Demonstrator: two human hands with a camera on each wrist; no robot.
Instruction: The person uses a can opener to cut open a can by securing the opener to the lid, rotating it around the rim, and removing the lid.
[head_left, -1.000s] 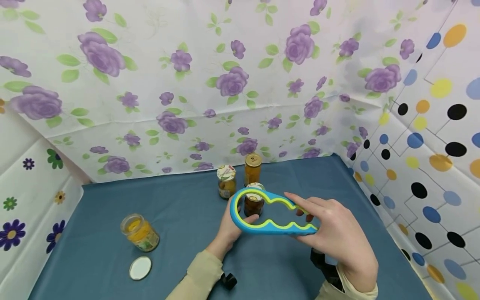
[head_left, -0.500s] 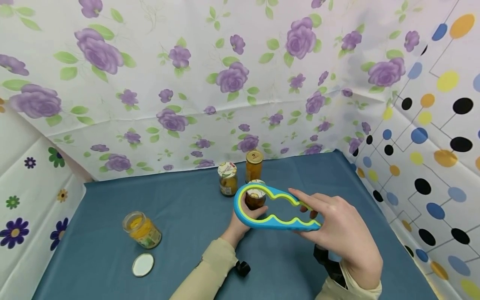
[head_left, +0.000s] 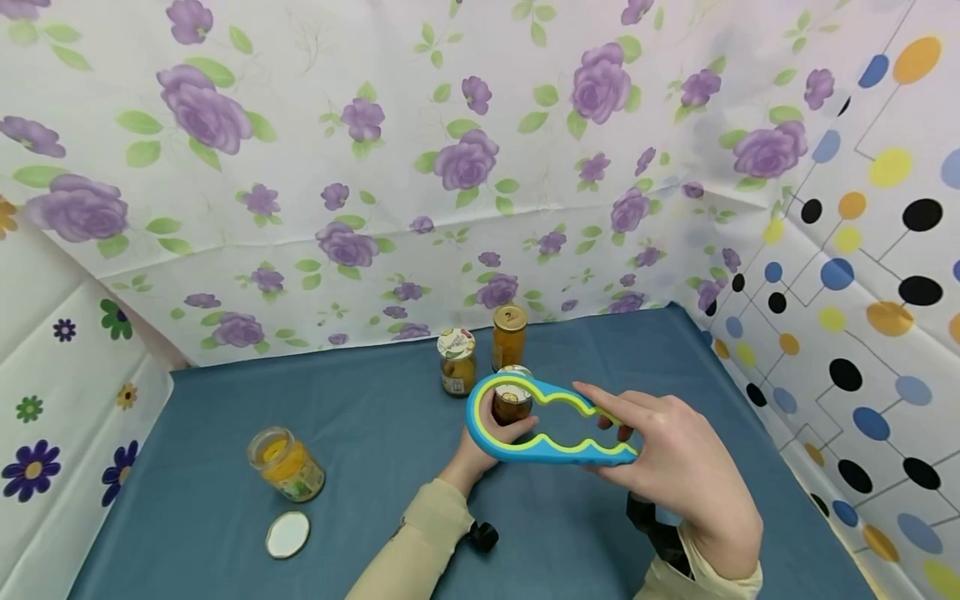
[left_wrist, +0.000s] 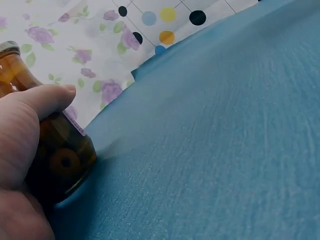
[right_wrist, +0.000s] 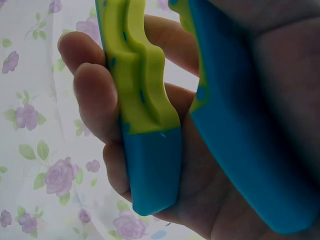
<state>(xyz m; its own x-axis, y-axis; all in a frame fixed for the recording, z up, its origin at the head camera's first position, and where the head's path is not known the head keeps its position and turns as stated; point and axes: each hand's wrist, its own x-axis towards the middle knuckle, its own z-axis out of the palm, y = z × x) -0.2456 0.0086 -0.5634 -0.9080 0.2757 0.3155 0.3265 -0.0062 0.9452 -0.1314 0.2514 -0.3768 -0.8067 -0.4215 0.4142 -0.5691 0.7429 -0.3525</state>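
Observation:
My left hand (head_left: 471,463) grips a small jar (head_left: 513,410) with a patterned white lid, standing on the blue cloth. Dark contents with a round, ring-like piece show in this jar (left_wrist: 65,162) in the left wrist view, where the thumb lies across the glass. A blue and yellow-green jar opener (head_left: 558,454) is in my right hand (head_left: 675,458), held by the ends of its two arms. Seen from the head, its loop overlaps the jar's lid; whether they touch I cannot tell. Curled fingers (right_wrist: 95,95) wrap one wavy arm in the right wrist view.
Behind the gripped jar stand two lidded jars, one with a white lid (head_left: 457,362) and one with a gold lid (head_left: 510,337). At left is an uncovered jar (head_left: 288,467) with yellow contents, a loose lid (head_left: 287,534) near it. Patterned sheets (head_left: 345,192) border the cloth.
My left hand has moved right and its thumb and fingers now lie around the dark jar. The opener stays in my right hand, having shifted only slightly to the right.

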